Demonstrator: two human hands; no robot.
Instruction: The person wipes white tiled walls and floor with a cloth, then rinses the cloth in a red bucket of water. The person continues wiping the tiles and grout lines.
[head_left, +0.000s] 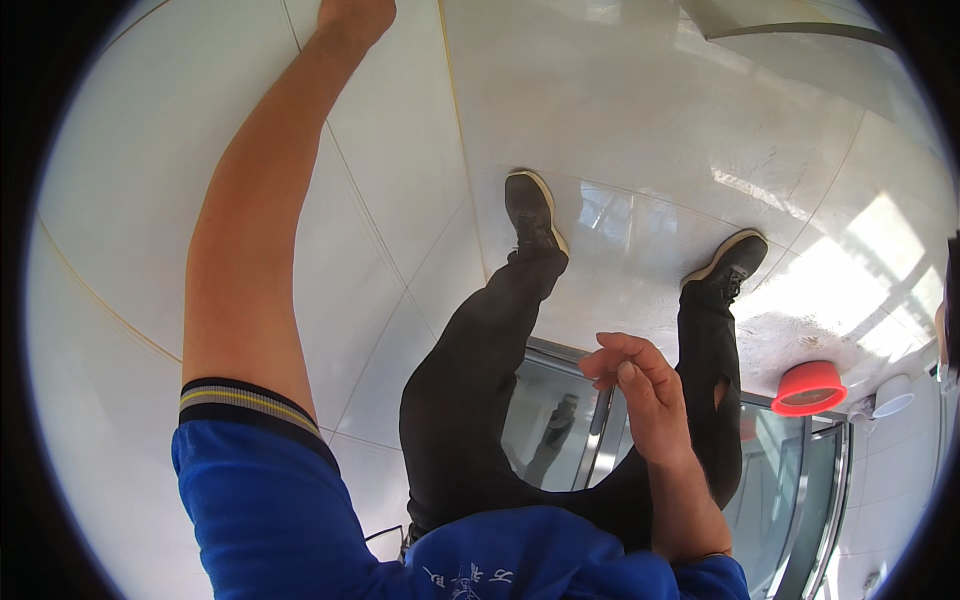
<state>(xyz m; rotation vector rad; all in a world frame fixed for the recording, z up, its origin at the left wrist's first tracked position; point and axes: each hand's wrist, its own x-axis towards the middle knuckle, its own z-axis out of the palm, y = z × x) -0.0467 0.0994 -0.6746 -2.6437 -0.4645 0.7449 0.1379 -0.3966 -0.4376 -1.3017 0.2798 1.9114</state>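
My left arm reaches up along white wall tiles (375, 225). My left hand (358, 16) is at the top edge and partly cut off; its fingers and anything in them are hidden. Before my lap, my right hand (643, 390) is raised with loosely bent fingers, the thumb over them, and nothing visible in it. Below it are my black trousers (465, 382), with a tear at the right knee or shin. My dark shoes with pale soles, the left (529, 202) and the right (731, 262), stand apart on the glossy floor (637, 97).
A red plastic basin (810, 386) is at the right, with a white basin (894, 397) beside it. Metal-framed glass doors (772, 465) lie behind my legs. A curved dark edge (802, 30) crosses the upper right. Sunlight falls on the smudged floor. A dark shape, unclear, shows at the right rim.
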